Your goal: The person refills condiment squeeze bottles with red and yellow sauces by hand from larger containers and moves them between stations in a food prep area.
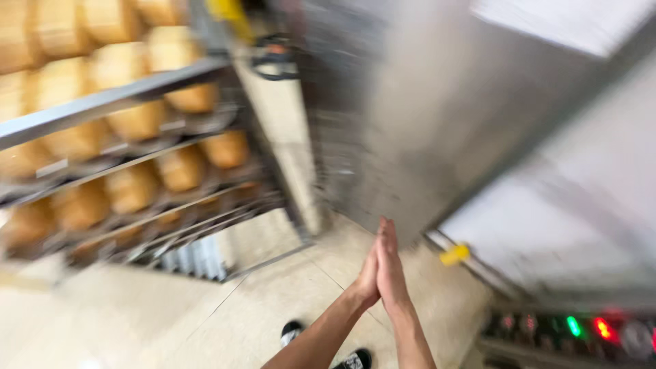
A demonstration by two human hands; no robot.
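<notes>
Palm to palm, the left hand (367,277) and right hand (391,270) press flat together, grasping nothing, fingertips pointing up at the tall brushed-steel door (437,109) just ahead, both about equally near it.

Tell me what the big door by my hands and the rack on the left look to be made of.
Door: likely stainless steel, a brushed grey sheen with streaky reflections. Rack: grey metal rails, probably steel, holding golden loaves; blur hides the finish.
</notes>
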